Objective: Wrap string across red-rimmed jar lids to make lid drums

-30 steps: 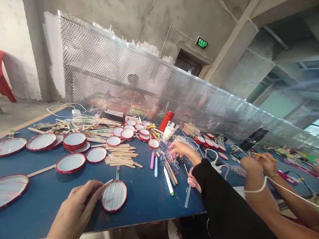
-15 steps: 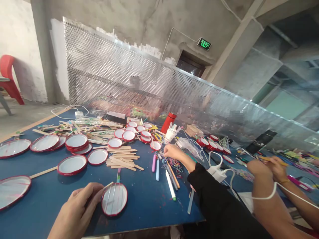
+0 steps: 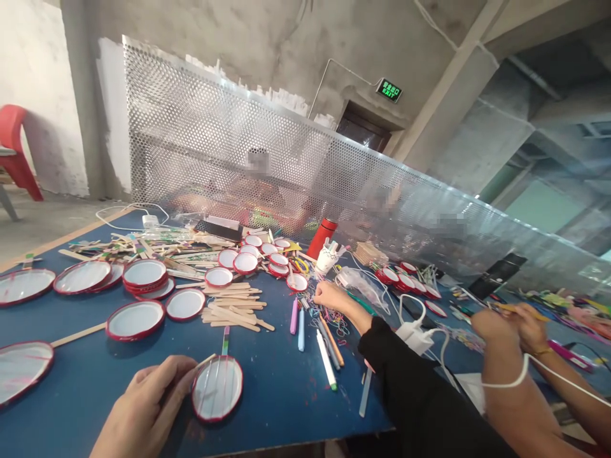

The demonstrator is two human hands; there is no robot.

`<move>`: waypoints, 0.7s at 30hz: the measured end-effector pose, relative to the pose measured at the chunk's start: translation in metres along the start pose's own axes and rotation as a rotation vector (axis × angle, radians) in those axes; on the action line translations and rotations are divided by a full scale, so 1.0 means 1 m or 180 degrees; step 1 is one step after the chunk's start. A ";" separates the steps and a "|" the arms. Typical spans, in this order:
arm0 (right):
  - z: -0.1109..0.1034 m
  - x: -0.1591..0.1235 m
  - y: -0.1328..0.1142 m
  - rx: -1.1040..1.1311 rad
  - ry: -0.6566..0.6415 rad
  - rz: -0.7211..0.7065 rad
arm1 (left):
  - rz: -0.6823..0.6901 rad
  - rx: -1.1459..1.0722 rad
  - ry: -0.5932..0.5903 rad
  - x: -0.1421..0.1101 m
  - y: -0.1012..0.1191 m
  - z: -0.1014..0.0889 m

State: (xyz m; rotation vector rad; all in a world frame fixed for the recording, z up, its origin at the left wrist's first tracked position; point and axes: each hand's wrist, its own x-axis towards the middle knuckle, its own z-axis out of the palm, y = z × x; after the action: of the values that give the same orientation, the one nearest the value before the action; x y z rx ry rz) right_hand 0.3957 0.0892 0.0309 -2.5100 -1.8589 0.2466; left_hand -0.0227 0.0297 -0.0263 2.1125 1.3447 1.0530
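My left hand [image 3: 155, 397] is closed, pinching a thin wooden craft stick [image 3: 206, 361] whose end lies over the rim of a round white disc with a red edge [image 3: 217, 389]. Strings cross the face of that disc, and a green and purple craft stick [image 3: 225, 340] sticks out from its far side. My right hand [image 3: 329, 296] reaches forward with its fingers closed at a pile of small coloured bands [image 3: 337, 321]. What those fingers hold, if anything, is hidden. Near it stand a white disc with a red rim [image 3: 296, 282] and a patterned cup of pens [image 3: 327, 257].
Several markers [image 3: 326, 361] lie before my right arm. Loose craft sticks [image 3: 233, 306] and more red-rimmed discs [image 3: 135, 319] cover the left. A red flask [image 3: 322, 237] stands behind, near a perforated metal screen [image 3: 214, 140]. A co-worker's hands [image 3: 527, 324] are at right, beside white cables.
The view has shifted slightly. Both my hands keep nearly the same positions, the left at the disc and the right at the coloured bands.
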 end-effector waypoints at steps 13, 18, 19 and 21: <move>0.002 -0.012 -0.015 -0.0369 0.0178 0.0021 | -0.0070 -0.0053 0.0105 -0.001 0.008 0.000; 0.003 -0.017 -0.027 -0.0300 0.0023 -0.0156 | -0.0032 -0.0020 0.0119 -0.001 0.007 0.000; 0.005 -0.017 -0.030 -0.0296 -0.0033 -0.0168 | -0.0021 0.0008 0.0122 0.000 0.006 -0.001; 0.007 -0.017 -0.034 -0.0293 -0.0093 -0.0168 | 0.0036 0.0061 0.0071 0.001 0.003 -0.002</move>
State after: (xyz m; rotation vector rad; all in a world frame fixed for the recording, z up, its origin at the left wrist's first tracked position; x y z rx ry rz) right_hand 0.3573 0.0826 0.0293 -2.5242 -1.9888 0.2025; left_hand -0.0222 0.0292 -0.0222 2.1305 1.3600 1.0755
